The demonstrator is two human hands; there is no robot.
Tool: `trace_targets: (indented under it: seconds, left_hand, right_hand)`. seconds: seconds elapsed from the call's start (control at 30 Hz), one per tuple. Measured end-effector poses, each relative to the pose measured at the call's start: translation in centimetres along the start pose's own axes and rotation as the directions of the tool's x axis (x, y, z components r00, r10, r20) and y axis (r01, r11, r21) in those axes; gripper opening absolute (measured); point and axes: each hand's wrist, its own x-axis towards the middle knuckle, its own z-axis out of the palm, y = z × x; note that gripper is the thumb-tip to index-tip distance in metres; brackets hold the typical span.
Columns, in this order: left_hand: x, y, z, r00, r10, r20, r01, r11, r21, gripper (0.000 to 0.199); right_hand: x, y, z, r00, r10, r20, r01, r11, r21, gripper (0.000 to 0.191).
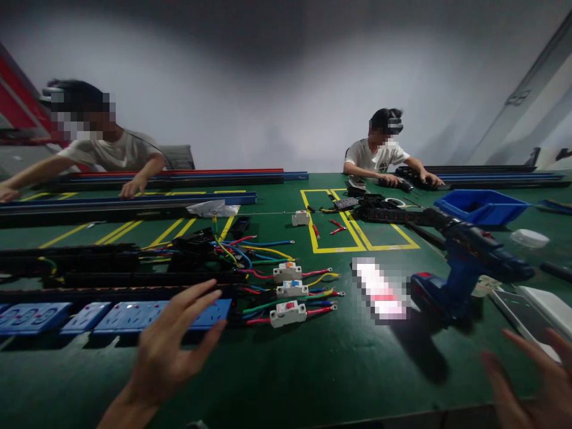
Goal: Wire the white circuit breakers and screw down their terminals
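My left hand [172, 342], fingers spread, is over the near edge of a power strip with blue socket panels [127, 316]; whether it touches the strip I cannot tell. From the strip's end run coloured wires with several small white circuit breakers, the nearest one [288, 313] having a red switch. At the lower right my right hand [534, 378] is partly cut off by the frame and slightly blurred, its fingers apart and holding nothing. Just beyond it lie a phone [521, 313] and a white box-like object [547, 307]. A blue cordless drill [465, 268] stands upright between the hands, nearer the right one.
Two people sit across the green table [339, 381], their hands on long rails and tools. A blue bin [482, 208] is at the back right. A blurred-out bright panel [379, 289] lies left of the drill. Loose red wires [337, 227] lie inside yellow tape outlines.
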Motion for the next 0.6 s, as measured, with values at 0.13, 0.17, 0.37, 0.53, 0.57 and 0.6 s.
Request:
trace_targets:
  seconds: [0.13, 0.17, 0.37, 0.53, 0.57, 0.6]
  left_hand:
    - [-4.3, -6.6, -2.9, 0.932, -0.362, -0.013, 0.356, 0.909, 0.216, 0.056]
    - [-5.3, -8.1, -3.2, 0.909, -0.415, 0.032, 0.396, 0.886, 0.241, 0.055]
    - [-11.2, -14.6, -4.4, 0.819, -0.574, -0.018, 0.533, 0.749, 0.393, 0.057]
    - [-12.7, -16.0, -5.1, 0.779, -0.611, 0.142, 0.523, 0.758, 0.391, 0.06]
    - [-12.6, -16.1, -5.2, 0.773, -0.604, 0.193, 0.505, 0.771, 0.389, 0.062]
    - [-12.5, -16.1, -5.1, 0.77, -0.596, 0.228, 0.487, 0.78, 0.392, 0.064]
  right_hand:
    - [-1.4, -3.9, 1.6, 0.905, -0.388, 0.176, 0.354, 0.915, 0.196, 0.046]
    - [-1.4, -5.0, 2.5, 0.857, -0.462, 0.227, 0.398, 0.875, 0.277, 0.043]
    - [-1.1, -10.9, 8.7, 0.641, -0.658, 0.396, 0.467, 0.743, 0.479, 0.036]
    - [-1.5, -12.8, 11.7, 0.575, -0.664, 0.478, 0.392, 0.736, 0.552, 0.034]
    - [-1.6, -13.0, 12.0, 0.57, -0.665, 0.483, 0.381, 0.735, 0.561, 0.032]
    - [-1.6, -13.2, 12.3, 0.567, -0.665, 0.486, 0.373, 0.733, 0.569, 0.031]
